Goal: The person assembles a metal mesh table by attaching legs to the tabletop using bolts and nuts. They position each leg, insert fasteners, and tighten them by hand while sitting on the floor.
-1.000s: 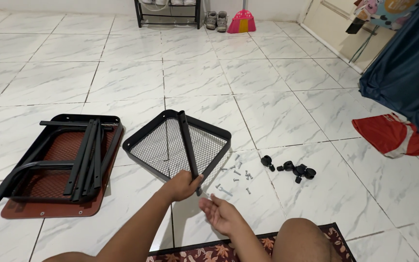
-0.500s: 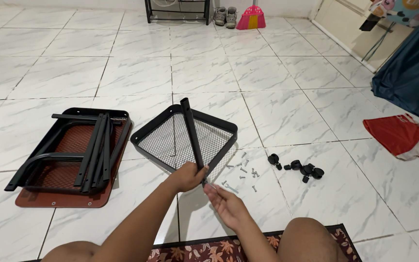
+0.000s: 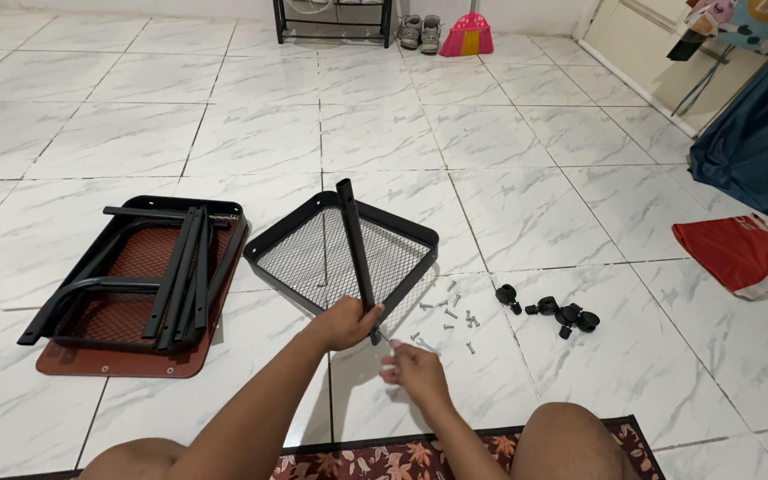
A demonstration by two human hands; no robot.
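My left hand [image 3: 346, 322] grips the near end of a black metal bar [image 3: 355, 244] that lies across a black mesh tray [image 3: 313, 258] on the white tiled floor. My right hand [image 3: 412, 369] sits just right of and below it, fingers pinched on a small silver screw at the bar's near end. Several loose silver screws [image 3: 451, 313] lie on the tile to the right of the tray.
A stack of black bars and another tray rests on a brown board [image 3: 126, 356] at left. Black caster wheels [image 3: 562, 313] lie right of the screws. A red bag [image 3: 744, 258] and blue fabric [image 3: 762, 151] are at right, a patterned rug [image 3: 455, 458] under my legs.
The view has shifted slightly. My left hand keeps hold of the bar, and my right hand has stayed close to the bar's near end.
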